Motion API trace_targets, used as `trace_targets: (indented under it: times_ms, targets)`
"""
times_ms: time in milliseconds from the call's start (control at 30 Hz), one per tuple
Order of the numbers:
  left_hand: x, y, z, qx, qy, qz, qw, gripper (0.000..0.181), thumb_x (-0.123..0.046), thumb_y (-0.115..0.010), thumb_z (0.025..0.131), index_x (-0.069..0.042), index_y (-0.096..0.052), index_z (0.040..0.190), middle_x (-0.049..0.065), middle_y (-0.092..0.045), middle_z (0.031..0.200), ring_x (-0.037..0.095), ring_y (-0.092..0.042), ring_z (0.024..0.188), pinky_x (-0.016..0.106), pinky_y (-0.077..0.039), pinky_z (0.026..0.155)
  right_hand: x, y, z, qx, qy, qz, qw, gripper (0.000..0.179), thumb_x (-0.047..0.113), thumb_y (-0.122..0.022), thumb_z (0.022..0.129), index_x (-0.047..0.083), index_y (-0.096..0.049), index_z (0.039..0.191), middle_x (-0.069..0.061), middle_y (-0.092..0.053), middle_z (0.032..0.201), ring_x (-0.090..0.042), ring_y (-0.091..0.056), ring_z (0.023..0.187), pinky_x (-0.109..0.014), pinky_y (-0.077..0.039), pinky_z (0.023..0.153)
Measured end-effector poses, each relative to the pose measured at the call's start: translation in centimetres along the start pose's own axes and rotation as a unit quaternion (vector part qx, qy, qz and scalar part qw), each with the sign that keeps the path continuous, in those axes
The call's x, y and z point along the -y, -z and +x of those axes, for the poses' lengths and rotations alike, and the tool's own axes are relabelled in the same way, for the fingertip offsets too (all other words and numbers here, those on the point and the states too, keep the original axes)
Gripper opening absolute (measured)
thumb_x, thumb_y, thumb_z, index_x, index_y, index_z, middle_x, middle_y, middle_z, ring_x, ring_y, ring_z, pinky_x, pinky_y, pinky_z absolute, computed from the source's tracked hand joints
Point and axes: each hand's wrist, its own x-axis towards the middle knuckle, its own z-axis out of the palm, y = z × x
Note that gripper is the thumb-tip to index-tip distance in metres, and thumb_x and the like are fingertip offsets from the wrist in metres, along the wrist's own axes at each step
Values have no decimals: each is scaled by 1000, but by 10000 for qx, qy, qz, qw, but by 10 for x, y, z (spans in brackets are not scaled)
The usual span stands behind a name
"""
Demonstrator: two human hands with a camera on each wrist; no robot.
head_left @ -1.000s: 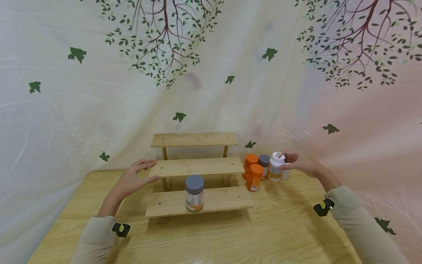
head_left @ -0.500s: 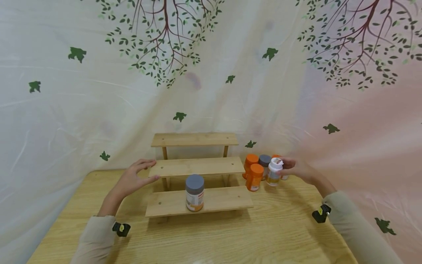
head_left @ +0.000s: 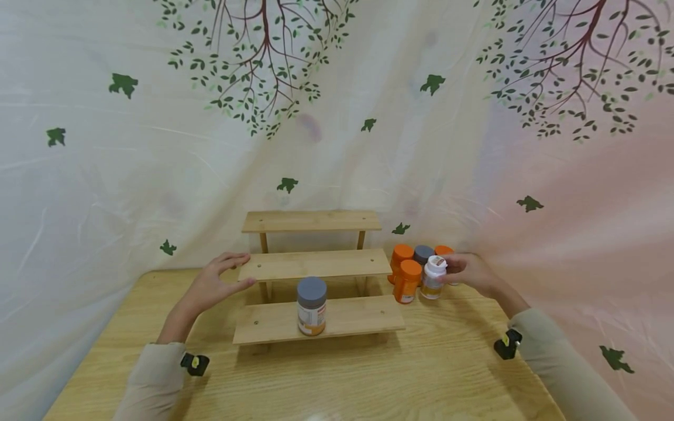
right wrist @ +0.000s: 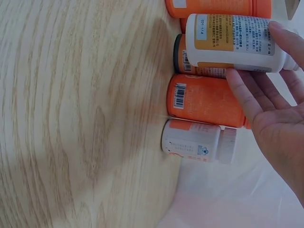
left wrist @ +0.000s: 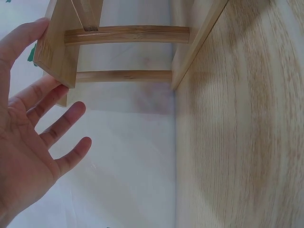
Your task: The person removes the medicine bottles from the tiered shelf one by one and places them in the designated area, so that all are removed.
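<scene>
My right hand (head_left: 471, 272) grips a white pill bottle (head_left: 433, 279), thumb on one side and fingers on the other. In the right wrist view this bottle (right wrist: 230, 42) shows a gold and white label and overlaps the bottles behind it. On the left, my left hand (head_left: 213, 286) holds the end of the middle tier of a three-tier wooden shelf (head_left: 316, 266). Its thumb is at one edge and its forefinger at the other, with the remaining fingers spread, as the left wrist view of this hand (left wrist: 28, 137) shows. A grey-capped bottle (head_left: 312, 307) stands on the lowest tier.
Right of the shelf stand orange bottles (head_left: 407, 282) and another grey-capped bottle (head_left: 423, 254), close together. A small white bottle (right wrist: 194, 141) is at the end of that group. The wooden table (head_left: 337, 386) meets a leaf-printed curtain (head_left: 210, 164) behind.
My right hand has brought the white pill bottle slightly left and toward me, uncovering an orange cap behind it. The left hand and the shelf have stayed in place.
</scene>
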Motion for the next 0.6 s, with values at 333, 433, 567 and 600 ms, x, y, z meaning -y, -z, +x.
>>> trace_targets:
  times_ms: [333,433,567,600]
  targets:
    - [1,0,1,11,8,-50,10000,68,-40,-77,91,-7,-55,147,13,-53,147,39,-53,128,66,-43,104,-3,-7,1,263,154,197,9993,54,11,-77,91,-9,-57,136,-26,-66,125,-8,-69,101,-24,-58,87]
    - [1,0,0,13,29,-55,10000,69,-40,-77,91,-7,-55,147,12,-53,147,39,-53,129,66,-43,104,-4,-8,2,251,106,172,9995,55,12,-78,91,-8,-57,137,-27,-65,126,-8,-69,101,-23,-58,87]
    - [1,0,0,47,78,-40,10000,69,-42,-76,91,-9,-55,148,12,-52,148,38,-53,130,66,-43,105,-6,-11,2,219,118,170,9995,55,12,-78,91,-8,-56,138,-23,-67,126,-8,-68,101,-23,-57,87]
    - [1,0,0,55,90,-33,9999,69,-43,-76,91,-9,-55,148,12,-52,149,38,-52,130,67,-43,104,-7,-12,2,197,108,176,9996,56,12,-78,90,-8,-57,138,-22,-67,125,-7,-68,101,-23,-57,87]
